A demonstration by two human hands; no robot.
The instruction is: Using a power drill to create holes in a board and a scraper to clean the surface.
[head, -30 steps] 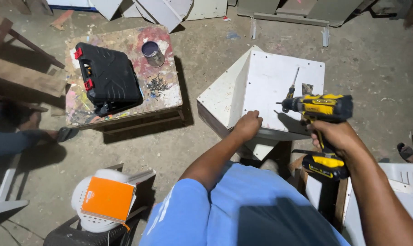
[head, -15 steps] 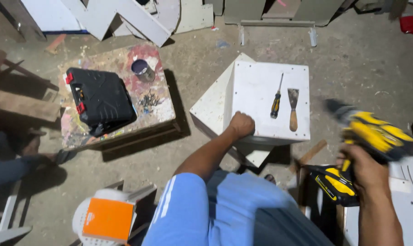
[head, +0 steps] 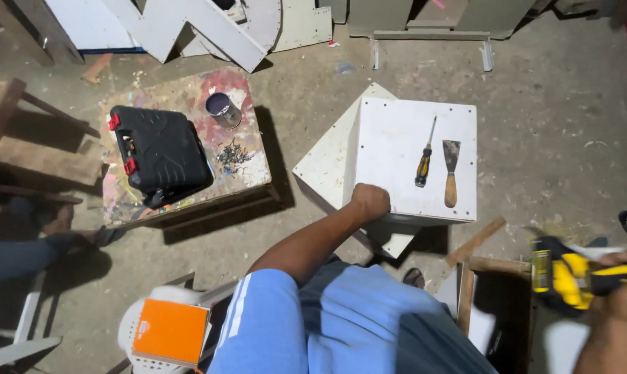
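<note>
Down and away swings the drill [head: 569, 277], now blurred low beside the box and gripped in the right hand [head: 621, 291], while the left hand [head: 370, 202], curled shut and empty, braces the white box [head: 396, 138]; judging by this, drilling is paused.

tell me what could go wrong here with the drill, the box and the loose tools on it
1. The screwdriver and putty knife lie loose on the white box; a jolt might roll them off.
2. The right hand holds the yellow drill, blurred at the frame edge, away from the box; it could knock the wooden frame beside it.
3. The left hand rests only on the box's near edge, so the box may shift.
</note>
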